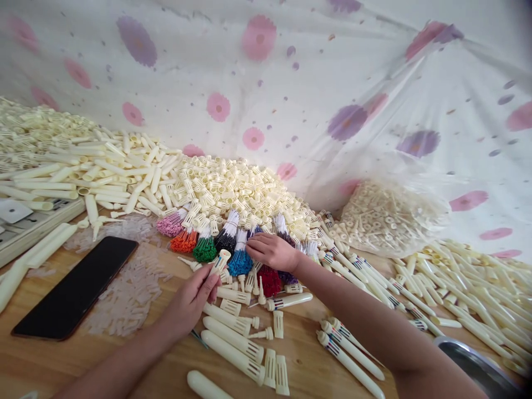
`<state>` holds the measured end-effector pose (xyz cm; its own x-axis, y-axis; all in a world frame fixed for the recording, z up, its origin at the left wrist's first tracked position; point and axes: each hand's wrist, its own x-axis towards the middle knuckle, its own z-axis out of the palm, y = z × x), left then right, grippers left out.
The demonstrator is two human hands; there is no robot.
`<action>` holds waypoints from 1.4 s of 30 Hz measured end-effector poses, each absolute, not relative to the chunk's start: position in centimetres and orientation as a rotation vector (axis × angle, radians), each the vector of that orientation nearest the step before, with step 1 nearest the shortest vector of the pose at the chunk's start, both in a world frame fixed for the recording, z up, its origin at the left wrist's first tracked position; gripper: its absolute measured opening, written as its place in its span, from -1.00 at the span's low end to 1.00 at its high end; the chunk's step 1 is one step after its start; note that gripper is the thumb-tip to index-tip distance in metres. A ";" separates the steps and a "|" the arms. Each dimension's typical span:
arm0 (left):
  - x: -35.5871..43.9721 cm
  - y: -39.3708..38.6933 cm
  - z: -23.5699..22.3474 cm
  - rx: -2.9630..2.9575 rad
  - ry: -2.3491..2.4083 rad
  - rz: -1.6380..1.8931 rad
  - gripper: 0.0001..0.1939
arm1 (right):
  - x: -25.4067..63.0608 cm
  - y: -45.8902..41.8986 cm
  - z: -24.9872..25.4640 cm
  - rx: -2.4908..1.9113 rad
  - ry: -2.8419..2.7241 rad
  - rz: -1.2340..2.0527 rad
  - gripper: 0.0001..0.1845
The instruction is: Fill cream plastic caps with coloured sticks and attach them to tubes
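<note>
Your left hand point(192, 302) has its grip closed around a cream pen barrel point(219, 261), fingers wrapped on the shaft with the slotted tip poking up toward 1 o'clock, while your right hand point(272, 250) lies just past it with fingertips pinched down onto the blue refill bundle point(240, 261); whether a single refill is already between those fingers, you cannot tell from this view. Around that bundle, fanned from 10 to 2 o'clock, stand the pink point(169, 225), orange point(183, 241), green point(204, 249), black point(226, 235) and red point(269, 280) refill bundles, all looking full. As a judgement, the work is early to midway: a row of pens showing coloured stripes point(353, 266) runs off toward 3 o'clock, and a few more striped ones point(347, 354) lie at 5 o'clock by your right forearm, which look finished. Far more remains untouched: plain barrels point(233, 341) lie on the counter point(299, 343) just below your left hand, a long heap of empty barrels point(103, 166) stretches toward 10 o'clock, a mound of small slotted caps point(233, 188) sits at 12 o'clock, and a clear bag of small parts point(386, 216) rests at 2 o'clock. A black phone point(77, 285) lies flat at 9 o'clock, well apart from your hands.
</note>
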<state>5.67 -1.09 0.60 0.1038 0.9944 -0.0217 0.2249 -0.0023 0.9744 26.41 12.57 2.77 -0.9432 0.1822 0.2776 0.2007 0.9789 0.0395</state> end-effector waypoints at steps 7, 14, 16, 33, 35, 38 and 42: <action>5.7 -1.2 0.2 1.362 1.243 1.024 -0.75 | 26.0 10.3 4.0 -0.467 -2.448 0.081 -0.77; 5.4 -1.6 0.9 1.455 1.365 0.970 -0.76 | 25.9 6.2 7.7 -0.805 -1.448 0.832 -0.93; 5.5 -1.6 0.8 1.478 1.363 0.986 -0.76 | 25.8 5.2 7.9 -0.810 -1.369 0.919 -0.92; 5.5 -1.7 0.6 1.571 1.421 0.973 -0.76 | 25.7 5.6 7.3 -0.879 -1.276 0.979 -0.90; 5.5 -1.7 0.7 1.576 1.411 0.952 -0.76 | 25.6 5.6 7.3 -0.864 -1.264 0.980 -0.90; 5.6 -1.7 0.9 1.562 1.394 0.933 -0.76 | 25.3 5.5 7.1 -0.850 -1.279 0.994 -0.90; 5.6 -1.8 1.1 1.580 1.403 0.949 -0.77 | 24.7 5.2 6.6 -0.851 -1.319 1.027 -0.91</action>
<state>5.60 -1.81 1.05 0.1023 0.9945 0.0241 0.3925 -0.0626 0.9176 24.72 5.21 6.60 -0.0322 0.9370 0.3478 -0.1074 0.3427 -0.9333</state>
